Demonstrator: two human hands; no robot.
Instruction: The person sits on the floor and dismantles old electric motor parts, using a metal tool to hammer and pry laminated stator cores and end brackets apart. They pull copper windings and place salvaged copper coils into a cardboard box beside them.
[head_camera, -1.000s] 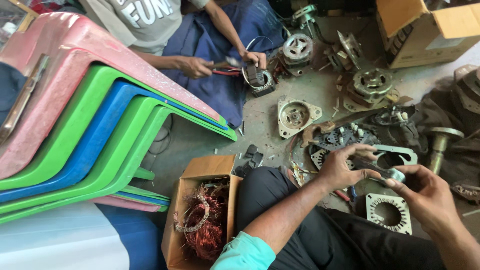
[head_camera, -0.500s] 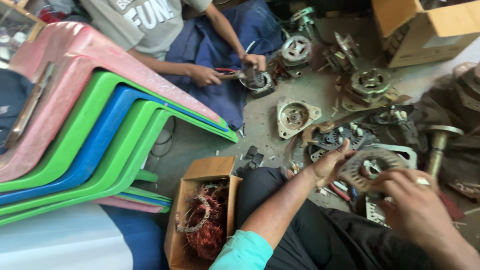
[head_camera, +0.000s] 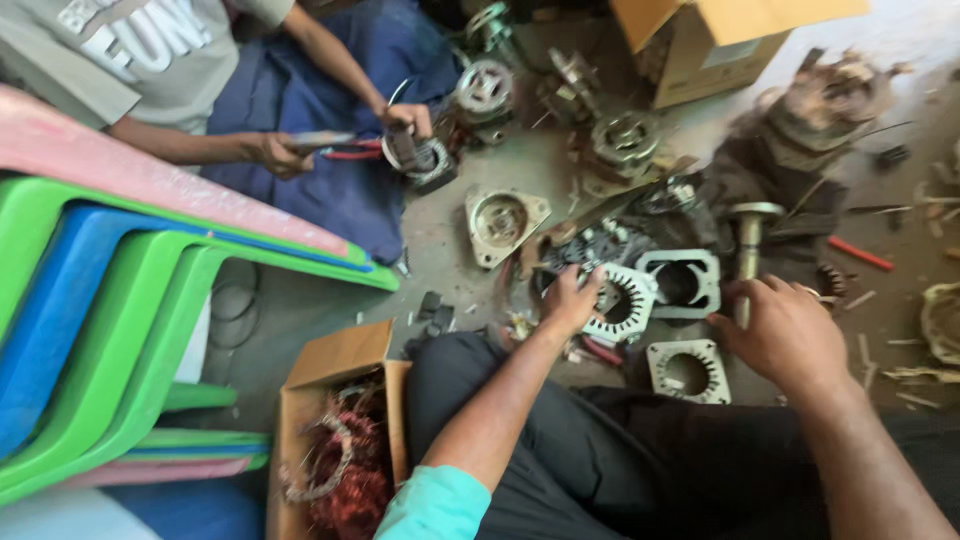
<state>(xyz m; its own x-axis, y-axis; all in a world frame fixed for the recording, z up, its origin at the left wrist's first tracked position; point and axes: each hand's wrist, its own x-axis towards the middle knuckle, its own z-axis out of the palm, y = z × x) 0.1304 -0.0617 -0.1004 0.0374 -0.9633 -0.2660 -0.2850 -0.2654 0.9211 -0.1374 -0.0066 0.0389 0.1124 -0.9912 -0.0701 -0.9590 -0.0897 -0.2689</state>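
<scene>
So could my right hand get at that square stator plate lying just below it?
Probably yes. The right hand hovers beside the upright shaft, and the square stator plate lies flat on the floor right next to it, uncovered on top. The left hand is on another stator, out of the way.

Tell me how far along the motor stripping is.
Done: copper wire fills the cardboard box; two bare stator cores lie on the floor. In hand: left hand grips a white stator, right hand beside it. Left: several whole motors behind.
</scene>
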